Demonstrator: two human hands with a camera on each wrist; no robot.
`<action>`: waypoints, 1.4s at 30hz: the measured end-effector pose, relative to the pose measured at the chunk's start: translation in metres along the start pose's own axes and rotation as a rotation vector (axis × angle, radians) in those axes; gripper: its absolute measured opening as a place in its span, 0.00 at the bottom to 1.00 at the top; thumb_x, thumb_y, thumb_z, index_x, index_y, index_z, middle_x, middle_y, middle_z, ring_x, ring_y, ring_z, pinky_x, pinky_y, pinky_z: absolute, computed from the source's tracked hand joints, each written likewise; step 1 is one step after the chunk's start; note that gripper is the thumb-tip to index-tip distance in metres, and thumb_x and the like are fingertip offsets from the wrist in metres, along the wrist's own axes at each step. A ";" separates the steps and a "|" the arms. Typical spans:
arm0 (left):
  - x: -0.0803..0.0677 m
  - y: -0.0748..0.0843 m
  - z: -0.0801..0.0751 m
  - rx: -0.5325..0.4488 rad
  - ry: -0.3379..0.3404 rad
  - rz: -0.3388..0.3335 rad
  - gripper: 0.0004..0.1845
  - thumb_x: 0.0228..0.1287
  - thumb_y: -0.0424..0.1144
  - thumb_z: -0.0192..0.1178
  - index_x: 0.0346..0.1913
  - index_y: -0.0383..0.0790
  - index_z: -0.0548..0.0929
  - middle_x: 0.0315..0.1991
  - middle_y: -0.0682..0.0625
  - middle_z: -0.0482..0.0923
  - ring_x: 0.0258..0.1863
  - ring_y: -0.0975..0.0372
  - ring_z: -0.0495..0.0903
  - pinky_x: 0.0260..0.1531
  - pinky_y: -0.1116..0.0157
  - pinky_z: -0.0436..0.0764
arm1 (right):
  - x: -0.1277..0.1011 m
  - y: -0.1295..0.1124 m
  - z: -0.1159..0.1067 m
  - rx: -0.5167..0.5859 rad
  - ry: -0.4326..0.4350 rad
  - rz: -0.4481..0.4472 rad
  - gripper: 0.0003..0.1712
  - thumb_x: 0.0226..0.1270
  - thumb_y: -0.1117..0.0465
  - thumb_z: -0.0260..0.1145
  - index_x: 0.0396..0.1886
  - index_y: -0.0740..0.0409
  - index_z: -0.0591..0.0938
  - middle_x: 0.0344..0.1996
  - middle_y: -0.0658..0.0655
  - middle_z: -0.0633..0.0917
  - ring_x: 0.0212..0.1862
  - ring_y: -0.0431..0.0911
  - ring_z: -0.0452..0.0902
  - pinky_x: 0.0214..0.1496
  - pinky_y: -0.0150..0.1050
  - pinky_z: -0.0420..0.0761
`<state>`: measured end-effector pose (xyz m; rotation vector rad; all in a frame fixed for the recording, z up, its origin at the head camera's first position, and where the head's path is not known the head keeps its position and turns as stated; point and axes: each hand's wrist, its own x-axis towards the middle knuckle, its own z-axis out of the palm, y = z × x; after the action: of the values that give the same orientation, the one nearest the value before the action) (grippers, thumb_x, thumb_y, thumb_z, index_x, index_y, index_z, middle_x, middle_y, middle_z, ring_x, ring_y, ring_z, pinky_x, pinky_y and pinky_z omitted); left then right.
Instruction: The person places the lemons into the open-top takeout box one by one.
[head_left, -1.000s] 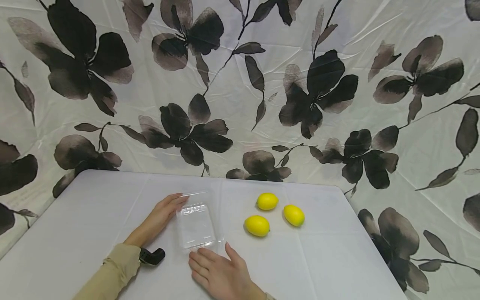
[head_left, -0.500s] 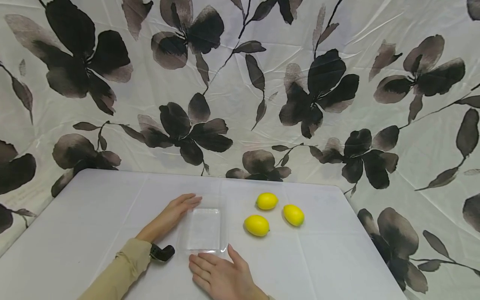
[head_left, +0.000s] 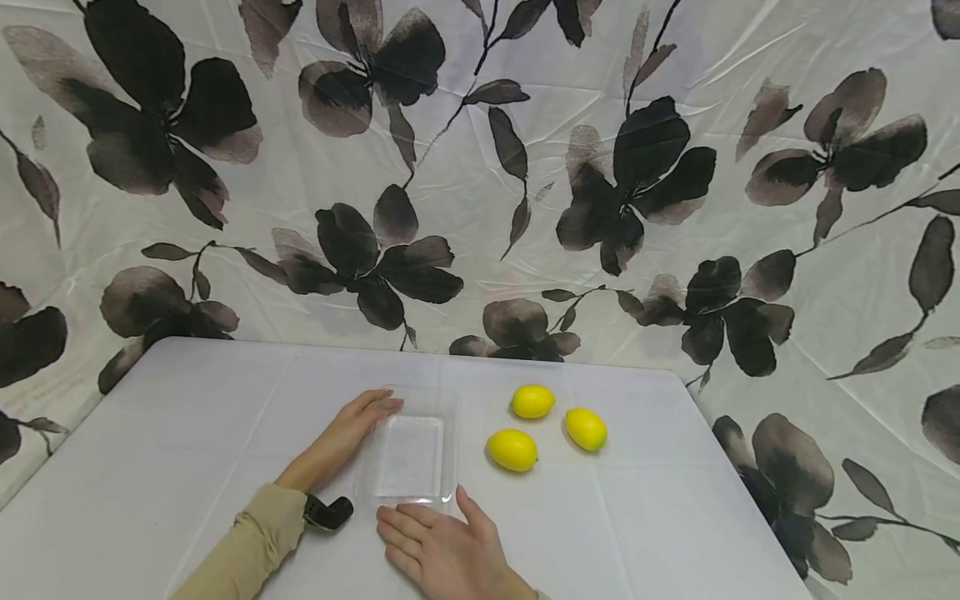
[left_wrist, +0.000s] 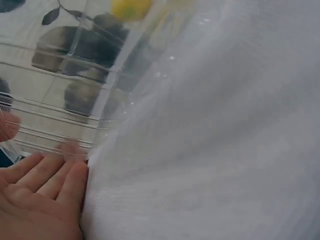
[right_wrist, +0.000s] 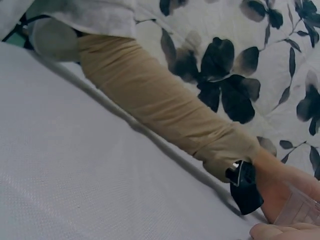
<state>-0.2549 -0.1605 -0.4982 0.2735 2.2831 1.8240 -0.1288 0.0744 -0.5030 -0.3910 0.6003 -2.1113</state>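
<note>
A clear plastic container (head_left: 410, 458) lies flat on the white table (head_left: 187, 417). My left hand (head_left: 352, 427) lies along its left side with straight fingers touching the edge. My right hand (head_left: 429, 533) rests flat on the table just in front of the container, fingers spread, holding nothing. Three yellow lemons (head_left: 532, 401) (head_left: 586, 428) (head_left: 512, 450) sit in a cluster to the right of the container. In the left wrist view my fingers (left_wrist: 42, 192) lie against the container's ribbed clear wall (left_wrist: 55, 125). The right wrist view shows a corner of the container (right_wrist: 301, 209) beside my left wrist.
A black wrist strap (head_left: 328, 512) sits at the end of my tan left sleeve (head_left: 247, 542), which also shows as a sleeve (right_wrist: 165, 110) in the right wrist view. A floral cloth (head_left: 480, 167) hangs behind the table. The table's right edge (head_left: 738, 500) runs close past the lemons.
The container has shifted slightly right and now lies flatter than a second ago. My left hand moved right with it. My right hand and the lemons have stayed put.
</note>
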 end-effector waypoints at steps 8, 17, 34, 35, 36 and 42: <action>-0.003 -0.006 0.014 -0.020 0.134 0.053 0.23 0.79 0.39 0.46 0.70 0.32 0.65 0.65 0.37 0.73 0.69 0.47 0.66 0.70 0.49 0.60 | 0.000 0.002 -0.003 0.014 0.004 -0.002 0.53 0.74 0.32 0.20 0.74 0.76 0.31 0.77 0.72 0.36 0.78 0.59 0.30 0.79 0.45 0.39; -0.007 -0.005 0.024 0.047 0.201 0.100 0.22 0.79 0.39 0.45 0.69 0.33 0.67 0.65 0.36 0.72 0.68 0.46 0.68 0.69 0.47 0.63 | 0.001 0.001 -0.005 0.010 0.026 -0.019 0.52 0.74 0.33 0.19 0.74 0.77 0.31 0.77 0.73 0.37 0.78 0.60 0.31 0.79 0.46 0.39; -0.007 -0.004 0.022 0.095 0.169 0.067 0.29 0.81 0.52 0.40 0.73 0.36 0.64 0.70 0.42 0.68 0.74 0.47 0.57 0.72 0.46 0.53 | 0.002 0.001 -0.003 0.014 0.047 0.053 0.49 0.77 0.35 0.23 0.75 0.75 0.35 0.77 0.72 0.44 0.78 0.59 0.39 0.79 0.45 0.44; -0.006 -0.004 0.022 0.093 0.169 0.061 0.29 0.81 0.53 0.40 0.73 0.36 0.65 0.72 0.42 0.66 0.74 0.47 0.56 0.72 0.46 0.53 | 0.001 0.001 -0.003 0.011 0.041 0.068 0.49 0.78 0.36 0.23 0.76 0.75 0.36 0.77 0.72 0.45 0.78 0.59 0.40 0.79 0.45 0.44; -0.006 -0.004 0.022 0.087 0.173 0.058 0.29 0.81 0.52 0.39 0.72 0.36 0.66 0.73 0.41 0.64 0.74 0.47 0.57 0.72 0.46 0.54 | 0.001 0.001 -0.002 0.004 0.038 0.083 0.48 0.78 0.36 0.24 0.76 0.74 0.37 0.77 0.71 0.46 0.78 0.59 0.41 0.79 0.45 0.45; -0.009 0.005 0.017 0.007 0.175 0.019 0.29 0.81 0.52 0.39 0.73 0.34 0.63 0.72 0.38 0.63 0.70 0.47 0.64 0.70 0.49 0.62 | 0.000 -0.009 0.001 -0.139 0.080 0.136 0.43 0.81 0.41 0.33 0.77 0.72 0.47 0.76 0.71 0.54 0.77 0.58 0.50 0.77 0.46 0.52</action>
<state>-0.2418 -0.1458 -0.4961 0.1426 2.4093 1.9194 -0.1342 0.0783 -0.4972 -0.3346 0.8016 -1.9686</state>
